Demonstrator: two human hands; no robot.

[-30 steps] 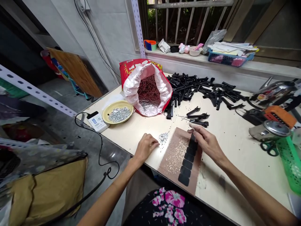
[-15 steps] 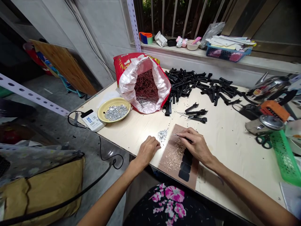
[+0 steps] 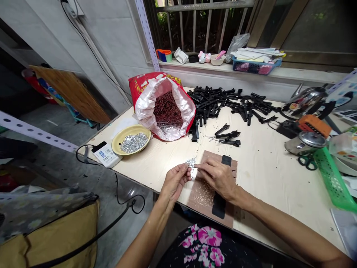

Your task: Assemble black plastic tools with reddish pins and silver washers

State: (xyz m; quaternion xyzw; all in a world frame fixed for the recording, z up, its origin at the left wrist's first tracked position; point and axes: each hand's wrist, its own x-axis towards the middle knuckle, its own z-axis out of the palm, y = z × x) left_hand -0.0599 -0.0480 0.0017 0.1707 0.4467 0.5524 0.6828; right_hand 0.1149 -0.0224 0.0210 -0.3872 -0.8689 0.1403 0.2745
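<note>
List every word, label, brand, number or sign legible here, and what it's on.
No text is legible.
White box: blue print, too small and blurred to read.
Red sack: printed markings, too blurred.
Kettle: sticker, too small.

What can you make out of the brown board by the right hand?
The brown board is flat and roughly rectangular, lying on the pale table with its near end along the table's front edge. Pale specks are scattered over its left part; black rounded pieces line its right part. The right hand covers the middle from view; whether it touches the board is unclear. I can't tell the material.
</note>
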